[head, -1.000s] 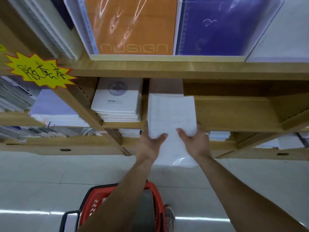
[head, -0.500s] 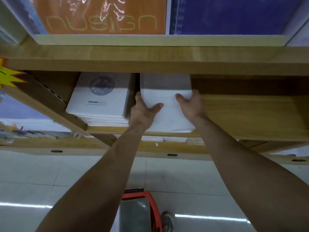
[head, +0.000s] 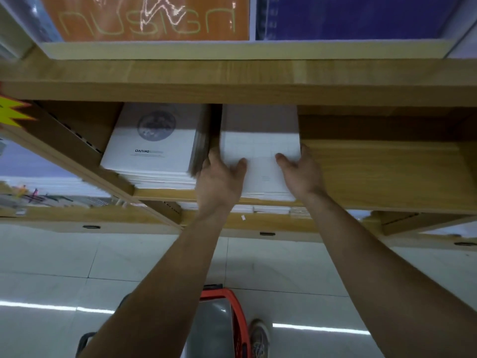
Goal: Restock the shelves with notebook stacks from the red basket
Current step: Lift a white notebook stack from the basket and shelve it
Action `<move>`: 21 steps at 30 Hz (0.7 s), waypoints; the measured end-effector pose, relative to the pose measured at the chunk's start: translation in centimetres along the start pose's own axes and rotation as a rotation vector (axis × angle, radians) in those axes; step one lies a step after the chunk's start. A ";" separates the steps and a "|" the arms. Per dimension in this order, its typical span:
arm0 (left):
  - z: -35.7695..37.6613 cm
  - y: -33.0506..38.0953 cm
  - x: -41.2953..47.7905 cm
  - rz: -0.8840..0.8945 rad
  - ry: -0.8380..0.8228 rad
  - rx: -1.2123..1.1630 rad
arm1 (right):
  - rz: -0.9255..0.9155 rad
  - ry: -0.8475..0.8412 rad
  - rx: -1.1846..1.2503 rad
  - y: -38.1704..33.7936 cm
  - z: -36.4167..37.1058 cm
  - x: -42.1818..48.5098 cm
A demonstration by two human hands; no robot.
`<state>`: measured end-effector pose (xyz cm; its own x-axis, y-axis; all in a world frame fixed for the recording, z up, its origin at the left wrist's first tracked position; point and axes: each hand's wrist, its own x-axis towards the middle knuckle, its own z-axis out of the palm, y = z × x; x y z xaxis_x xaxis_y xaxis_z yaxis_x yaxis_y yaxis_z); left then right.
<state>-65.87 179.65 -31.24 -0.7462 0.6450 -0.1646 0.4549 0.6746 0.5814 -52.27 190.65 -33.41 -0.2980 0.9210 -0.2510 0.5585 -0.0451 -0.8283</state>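
A white stack of grid-covered notebooks [head: 259, 148] lies on the wooden shelf board [head: 382, 174], its far half in shadow under the shelf above. My left hand [head: 219, 177] grips its left edge, thumb on the cover. My right hand [head: 300, 171] grips the right edge the same way. Just to the left sits another white notebook stack [head: 152, 148] with a round dark emblem and the word DARING. The red basket [head: 229, 319] stands on the floor below, between my forearms, mostly hidden by my left arm.
The shelf board right of the held stack is bare wood. An upper shelf [head: 232, 81] overhangs close above, carrying orange [head: 154, 19] and blue [head: 348, 16] covers. A slanted divider [head: 72, 156] bounds the compartment at left. A yellow starburst tag [head: 13, 112] sticks out far left. My shoe [head: 258, 337] rests by the basket.
Both hands carried the white stack up from mid-air in front of the shelves and slid it deep onto the shelf board beside the emblem stack. The camera moved closer.
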 end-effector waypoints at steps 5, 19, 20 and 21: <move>1.4 -1.6 -2.7 -0.137 -0.050 -0.286 | -0.047 0.025 0.054 2.0 0.9 -3.4; 1.0 -1.2 1.4 -0.123 -0.028 -0.361 | -0.082 0.094 -0.038 0.1 2.1 -0.7; 1.0 -1.3 1.3 -0.128 -0.036 -0.399 | -0.067 0.064 -0.023 0.2 1.9 -0.6; 0.8 -1.4 1.2 -0.136 -0.052 -0.426 | -0.047 0.029 0.000 0.1 1.5 -0.5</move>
<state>-67.02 179.78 -32.87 -0.7547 0.5856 -0.2957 0.1058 0.5535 0.8261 -53.23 189.54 -34.15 -0.3012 0.9330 -0.1968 0.5440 -0.0014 -0.8391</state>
